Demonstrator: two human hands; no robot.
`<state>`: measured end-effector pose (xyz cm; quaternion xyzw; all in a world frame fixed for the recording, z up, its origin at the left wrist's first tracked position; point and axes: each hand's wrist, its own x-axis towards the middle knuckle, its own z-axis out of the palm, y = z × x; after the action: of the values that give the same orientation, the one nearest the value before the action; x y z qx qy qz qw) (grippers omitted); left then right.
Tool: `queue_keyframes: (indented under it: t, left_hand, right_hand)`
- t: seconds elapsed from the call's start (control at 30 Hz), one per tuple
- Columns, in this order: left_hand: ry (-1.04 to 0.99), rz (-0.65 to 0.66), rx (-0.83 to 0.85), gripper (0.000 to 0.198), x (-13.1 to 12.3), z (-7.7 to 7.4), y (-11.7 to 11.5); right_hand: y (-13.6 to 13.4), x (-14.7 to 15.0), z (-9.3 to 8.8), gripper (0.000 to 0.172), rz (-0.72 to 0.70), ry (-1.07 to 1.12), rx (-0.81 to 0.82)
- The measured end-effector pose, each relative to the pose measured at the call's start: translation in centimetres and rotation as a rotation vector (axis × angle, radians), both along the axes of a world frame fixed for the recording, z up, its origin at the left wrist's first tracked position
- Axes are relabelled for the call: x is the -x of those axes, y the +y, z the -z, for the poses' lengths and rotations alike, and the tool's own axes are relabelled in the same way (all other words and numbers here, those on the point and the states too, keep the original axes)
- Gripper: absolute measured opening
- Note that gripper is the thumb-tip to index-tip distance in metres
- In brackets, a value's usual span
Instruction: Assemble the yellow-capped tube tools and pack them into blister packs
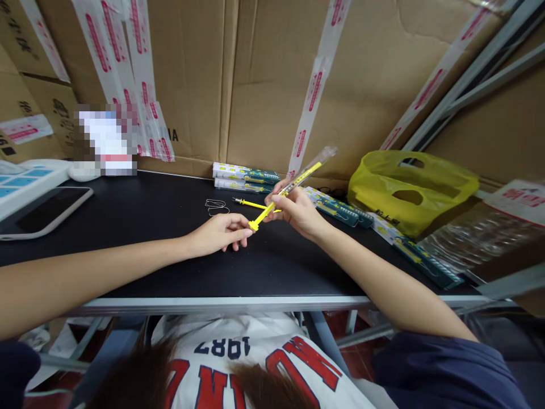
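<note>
A slim yellow plastic rod (pixel 264 214) slants up to the right in front of me, its upper length inside a clear plastic sleeve (pixel 326 154). The fingers of my right hand (pixel 298 211) are closed round its middle. At the lower end, my left hand (pixel 223 233) pinches the rod's wider yellow tip between thumb and fingers. Behind my hands, a second yellow rod with a metal tip (pixel 247 203) lies on the black table (pixel 170 207), partly hidden by my right hand. A bent thin wire piece (pixel 216 205) rests left of it.
Flat green-and-white printed boxes (pixel 246 177) lie at the back, and more boxes (pixel 419 258) run along the right. A yellow plastic bag (pixel 409 193) stands behind those. At left are a phone (pixel 49 211) and a white-and-blue device (pixel 25 182). Cardboard (pixel 264 85) walls the back.
</note>
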<state>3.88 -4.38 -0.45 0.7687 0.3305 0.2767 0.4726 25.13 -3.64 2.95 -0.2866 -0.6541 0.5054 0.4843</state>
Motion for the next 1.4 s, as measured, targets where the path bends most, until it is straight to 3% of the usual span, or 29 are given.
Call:
queue_keyframes:
  t: [0.2,0.47,0.63,0.9,1.4]
  left_hand:
    - [0.025,0.026,-0.010,0.029,0.1,0.0,0.0]
    - [-0.116,0.029,0.327,0.030,-0.1,-0.6,-0.4]
    - [-0.205,0.067,0.436,0.026,0.2,-0.5,-0.1]
    - [-0.177,0.095,0.450,0.026,0.1,-0.6,-0.4]
    - [-0.188,0.156,0.529,0.027,0.2,-0.6,-0.5]
  right_hand:
    - [0.0,0.0,0.0,0.034,0.007,-0.007,0.000]
    - [-0.3,0.0,-0.3,0.034,-0.018,-0.004,-0.028]
    - [-0.6,0.2,-0.1,0.034,-0.067,-0.048,-0.020]
    - [-0.8,0.8,0.9,0.035,-0.115,-0.165,-0.070]
    - [-1.0,1.1,1.0,0.036,-0.142,-0.243,-0.141]
